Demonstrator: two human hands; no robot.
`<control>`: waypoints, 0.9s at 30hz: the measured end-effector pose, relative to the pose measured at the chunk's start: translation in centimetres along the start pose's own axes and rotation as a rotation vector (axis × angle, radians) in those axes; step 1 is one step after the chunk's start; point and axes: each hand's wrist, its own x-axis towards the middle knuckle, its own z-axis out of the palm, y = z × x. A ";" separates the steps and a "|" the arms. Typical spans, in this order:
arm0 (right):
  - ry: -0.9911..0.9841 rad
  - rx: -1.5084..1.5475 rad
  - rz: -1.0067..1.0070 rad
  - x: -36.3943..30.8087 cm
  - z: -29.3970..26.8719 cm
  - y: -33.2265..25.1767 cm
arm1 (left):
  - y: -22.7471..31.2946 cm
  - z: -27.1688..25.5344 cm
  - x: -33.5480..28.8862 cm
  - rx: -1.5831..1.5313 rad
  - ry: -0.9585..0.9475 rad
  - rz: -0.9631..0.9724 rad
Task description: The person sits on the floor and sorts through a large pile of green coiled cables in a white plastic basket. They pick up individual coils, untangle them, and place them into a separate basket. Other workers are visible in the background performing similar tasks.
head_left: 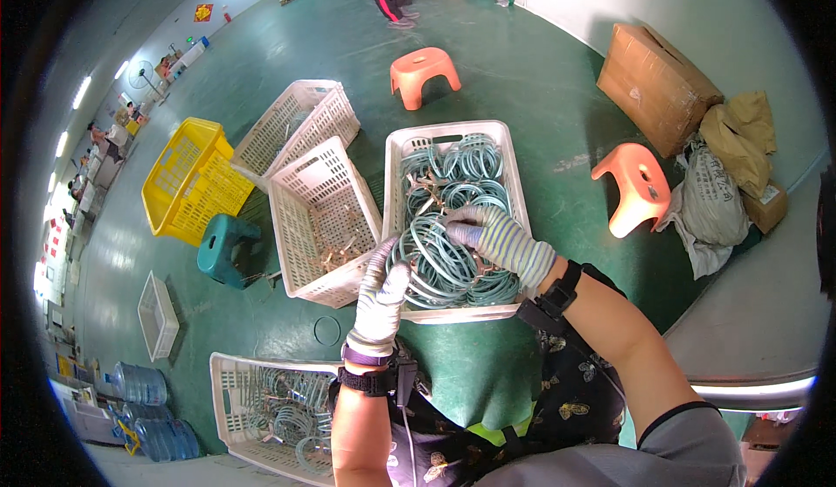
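Both my hands wear striped knit gloves and work over a white plastic crate in front of me. The crate is filled with coiled bundles of thin grey-green rings. One bundle of rings lies loosely on top, nearest me. My left hand is closed at its left edge, thumb and fingers around the rings. On the upper right of the same bundle, my right hand has its fingertips pinched on rings; the glove partly hides the grip. Small tan ties or tags show among the bundles.
Left of the crate stand another white crate holding tan scraps, a white crate behind it, a yellow crate and a green stool. Lower left, a crate holds more rings. Orange stools, a carton and sacks stand beyond.
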 end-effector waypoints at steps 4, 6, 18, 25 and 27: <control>-0.001 -0.202 -0.282 2.1 -1.2 3.3 | 0.4 0.8 0.0 0.072 -0.012 0.036; -0.013 -0.258 -0.368 2.5 -1.2 3.9 | 0.3 0.6 0.0 0.071 -0.011 0.043; -0.057 -0.576 -0.597 -2.2 1.2 -1.0 | -0.6 0.8 0.8 -0.001 0.088 -0.055; -0.089 -0.622 -0.605 -2.8 1.5 -1.6 | -1.1 0.6 1.1 0.005 0.082 -0.043; -0.099 -0.597 -0.585 -2.8 1.3 -1.6 | -1.1 0.8 1.2 0.001 0.091 -0.037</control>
